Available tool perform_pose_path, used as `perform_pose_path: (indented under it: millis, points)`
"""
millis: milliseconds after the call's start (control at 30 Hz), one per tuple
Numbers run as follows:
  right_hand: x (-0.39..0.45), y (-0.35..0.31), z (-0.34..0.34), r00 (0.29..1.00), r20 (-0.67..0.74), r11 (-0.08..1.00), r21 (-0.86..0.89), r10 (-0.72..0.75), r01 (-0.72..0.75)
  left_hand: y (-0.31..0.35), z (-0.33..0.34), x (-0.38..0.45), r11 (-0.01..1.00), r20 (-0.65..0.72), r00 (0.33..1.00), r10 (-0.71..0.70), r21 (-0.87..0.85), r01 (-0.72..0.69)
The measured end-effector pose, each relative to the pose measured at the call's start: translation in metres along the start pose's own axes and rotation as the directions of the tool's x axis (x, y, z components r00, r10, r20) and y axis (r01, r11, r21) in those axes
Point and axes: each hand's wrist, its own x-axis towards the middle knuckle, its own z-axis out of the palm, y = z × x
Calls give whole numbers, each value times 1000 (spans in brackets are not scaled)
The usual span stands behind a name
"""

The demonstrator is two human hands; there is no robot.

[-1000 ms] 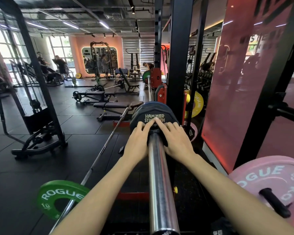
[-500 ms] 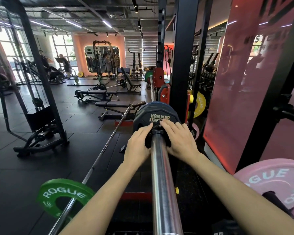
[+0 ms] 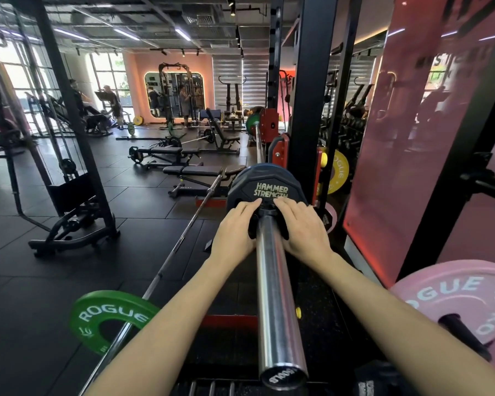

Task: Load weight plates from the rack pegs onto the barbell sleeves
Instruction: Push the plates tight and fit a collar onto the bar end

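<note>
Both hands press flat, fingers spread, on a black rubber plate (image 3: pixel 265 185) reading "HAMMER STRENGTH", seated on the chrome steel barbell sleeve (image 3: pixel 275 284): left hand (image 3: pixel 236 228) at 9 o'clock of the sleeve, right hand (image 3: pixel 302 227) at 3 o'clock. The lettering's lower edge is hidden. A pink "ROGUE" plate (image 3: pixel 455 292) hangs on a rack peg at 4 o'clock, cut off.

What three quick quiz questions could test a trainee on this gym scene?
1. True or false: the dark Hammer Strength plate sits on the shiny steel barbell sleeve.
2. Which plate hangs on the black rack peg at lower right? A) yellow plate B) pink Rogue plate C) blue plate
3. Fill in: the small green Rogue plate is on a second barbell lying on the ____.

Key: 1 true, with the left hand and right hand flat against the plate on either side of the sleeve; 2 B; 3 floor.
</note>
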Motion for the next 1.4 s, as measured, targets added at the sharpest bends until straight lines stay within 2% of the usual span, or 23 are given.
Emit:
perform_pose_path:
  millis: [67,167,367,633,867,1133,1400]
  points:
    - [1,-3,-7,998,65,999,-44,-1,4,1,-4,-5,999,40,999,-7,41,6]
    - [-5,-8,-18,991,133,994,-112,32,-17,4,-11,-16,977,104,994,-21,211,-1]
    - [-36,-27,-42,982,117,977,-168,151,-131,16,-35,-48,935,58,998,-1,354,-20]
    - [-89,-82,-100,950,113,934,-250,291,-257,36,-76,-93,931,57,991,125,338,-137]
    - [-150,-119,-152,929,131,906,-303,347,-296,71,-110,-151,939,117,981,154,291,-182]
    - [-204,-175,-212,949,99,927,-267,298,-263,112,-166,-221,935,52,991,126,328,-136]
    - [-246,-242,-250,957,81,944,-205,278,-257,132,-228,-306,883,3,999,39,468,-36]
